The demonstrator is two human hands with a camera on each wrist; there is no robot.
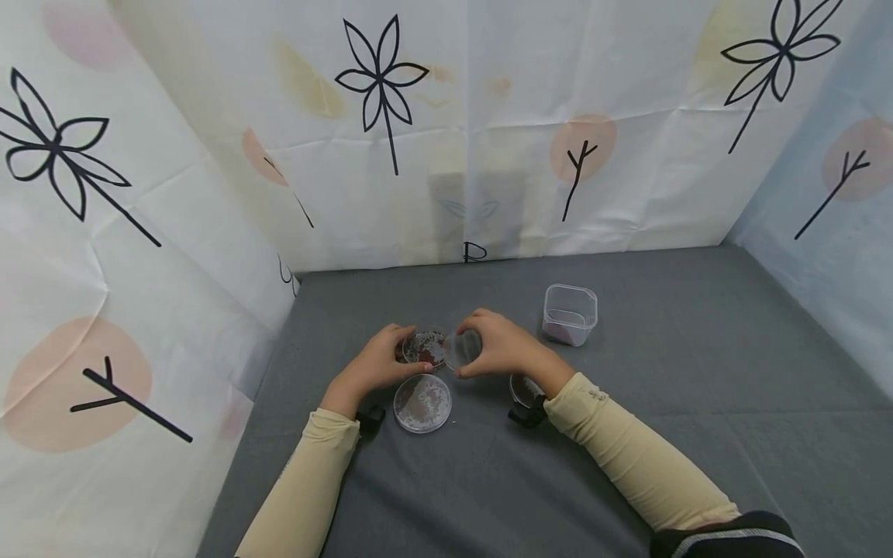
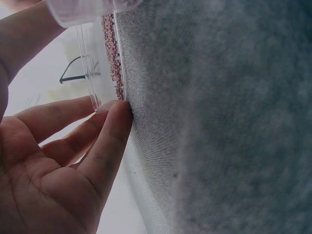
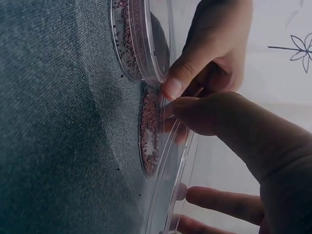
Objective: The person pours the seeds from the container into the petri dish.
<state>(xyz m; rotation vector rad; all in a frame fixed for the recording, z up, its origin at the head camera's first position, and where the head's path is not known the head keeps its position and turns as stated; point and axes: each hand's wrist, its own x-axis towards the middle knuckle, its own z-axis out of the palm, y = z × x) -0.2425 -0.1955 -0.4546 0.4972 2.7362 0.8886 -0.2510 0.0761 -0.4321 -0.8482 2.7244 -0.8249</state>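
My left hand (image 1: 382, 361) grips the rim of a round clear petri dish (image 1: 431, 341) holding reddish-brown granules, thumb on the near side and fingers beyond. In the left wrist view the granules (image 2: 115, 63) show as a thin layer low in the dish, close over the cloth. Just to the right, my right hand (image 1: 504, 346) pinches a clear round lid (image 1: 464, 350) by its edge. That lid (image 3: 168, 180) stands tilted beside the granules (image 3: 149, 119) in the right wrist view. A second petri dish (image 1: 422, 404) with granules lies nearer me, below the left thumb.
Another round dish (image 1: 522, 391) is partly hidden under my right wrist. Behind the right hand stands a square clear plastic tub (image 1: 570, 316) with something pinkish at its bottom. Grey cloth (image 1: 670, 341) covers the table, and patterned curtains (image 1: 488, 139) enclose it. A few dark specks dot the cloth.
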